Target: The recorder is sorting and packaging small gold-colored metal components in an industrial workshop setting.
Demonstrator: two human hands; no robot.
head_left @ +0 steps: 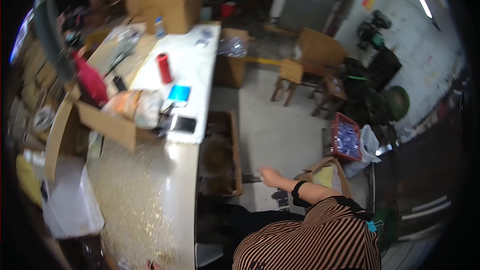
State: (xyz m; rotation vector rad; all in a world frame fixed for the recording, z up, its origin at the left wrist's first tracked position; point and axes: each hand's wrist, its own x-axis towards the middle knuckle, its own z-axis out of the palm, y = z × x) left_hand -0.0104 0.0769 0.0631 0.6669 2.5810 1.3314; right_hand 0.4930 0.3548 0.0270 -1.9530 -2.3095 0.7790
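Observation:
My right hand (270, 176) reaches out over the floor, between the table and an opened carton (327, 177) with something yellow in it. A black band circles that forearm. Its fingers look bent but are blurred, and nothing shows clearly in them. Of my left hand (153, 266) only some fingertips appear at the bottom edge, by the table top. They are beside many small, shiny, yellowish pieces (135, 210) strewn over the table (185, 190). What the left fingers hold, if anything, is hidden.
A phone (182, 124), a blue packet (179, 94) and a red cylinder (163, 68) lie or stand farther up the table. An open carton (107, 125) is at its left. On the floor are a long box (235, 152), a red crate (334, 142) and wooden stools (290, 71).

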